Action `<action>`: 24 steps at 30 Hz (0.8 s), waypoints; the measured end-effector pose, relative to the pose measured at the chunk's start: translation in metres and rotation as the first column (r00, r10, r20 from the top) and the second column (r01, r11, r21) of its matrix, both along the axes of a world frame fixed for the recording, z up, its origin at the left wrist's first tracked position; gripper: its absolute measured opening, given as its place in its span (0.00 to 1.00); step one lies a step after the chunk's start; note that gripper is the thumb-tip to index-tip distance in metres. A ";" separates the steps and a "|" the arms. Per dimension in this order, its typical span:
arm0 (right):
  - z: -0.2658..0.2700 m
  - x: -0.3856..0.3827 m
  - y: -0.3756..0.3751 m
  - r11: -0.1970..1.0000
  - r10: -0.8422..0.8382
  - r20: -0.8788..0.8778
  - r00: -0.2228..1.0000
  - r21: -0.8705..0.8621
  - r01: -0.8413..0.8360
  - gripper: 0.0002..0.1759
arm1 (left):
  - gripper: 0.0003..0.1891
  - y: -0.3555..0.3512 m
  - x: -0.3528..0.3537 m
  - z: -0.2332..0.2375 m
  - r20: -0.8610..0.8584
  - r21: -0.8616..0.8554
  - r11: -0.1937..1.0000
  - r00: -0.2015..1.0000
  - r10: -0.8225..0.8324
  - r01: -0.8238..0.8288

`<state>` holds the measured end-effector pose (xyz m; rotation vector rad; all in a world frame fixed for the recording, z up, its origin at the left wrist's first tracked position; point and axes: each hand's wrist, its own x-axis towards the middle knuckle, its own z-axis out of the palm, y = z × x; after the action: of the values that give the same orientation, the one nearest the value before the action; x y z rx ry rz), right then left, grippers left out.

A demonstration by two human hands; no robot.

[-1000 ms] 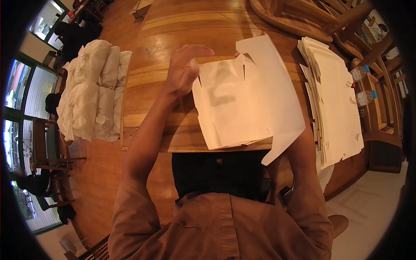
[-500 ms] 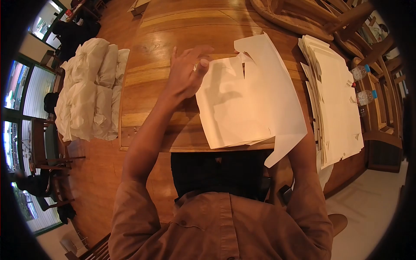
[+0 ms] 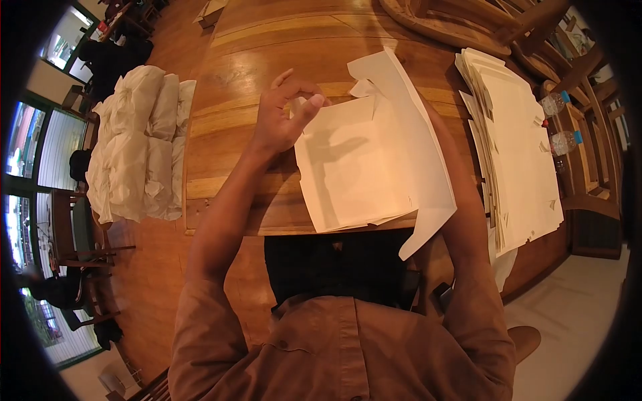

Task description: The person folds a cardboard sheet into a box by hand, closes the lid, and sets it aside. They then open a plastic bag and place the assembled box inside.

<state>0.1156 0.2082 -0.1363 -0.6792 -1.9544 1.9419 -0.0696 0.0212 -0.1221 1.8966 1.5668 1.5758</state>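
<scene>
A white cardboard box, partly folded up, lies at the near edge of the wooden table in front of me. Its lid panel stands raised along the right side. At the far left corner of the box is my left hand, thumb and index finger closed together on the corner. The other fingers are curled or lifted. My right forearm reaches up behind the raised lid, which hides my right hand. A small folded flap sticks up at the far right corner of the box.
A stack of flat white cardboard sheets lies to the right. Water bottles stand beyond it, near wooden chairs. White wrapped bundles are piled left of the table. Another wooden piece of furniture borders the far right.
The far and left sides of the box have come up into walls, and the lid has tilted more upright. My left hand has closed at the corner; my right arm has moved farther forward.
</scene>
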 end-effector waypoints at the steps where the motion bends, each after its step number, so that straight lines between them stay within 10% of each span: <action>1: 0.000 0.002 0.001 1.000 -0.001 -0.001 1.000 -0.001 0.001 0.20 | 0.13 0.000 0.001 0.000 -0.002 0.004 1.000 1.000 0.011 -0.011; 6: 0.022 0.013 -0.022 0.956 0.054 -0.165 0.985 -0.276 -0.099 0.17 | 0.10 0.002 0.002 0.002 -0.024 -0.010 0.999 0.999 0.037 -0.037; 24: 0.014 0.011 -0.013 0.875 0.208 -0.164 0.964 -0.410 -0.258 0.23 | 0.12 -0.001 0.008 0.010 -0.109 -0.064 0.995 0.992 0.065 -0.072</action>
<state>0.1262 0.1954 -0.1227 -0.4287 -1.6115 2.5393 -0.0612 0.0206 -0.1122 1.9396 1.7239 1.4502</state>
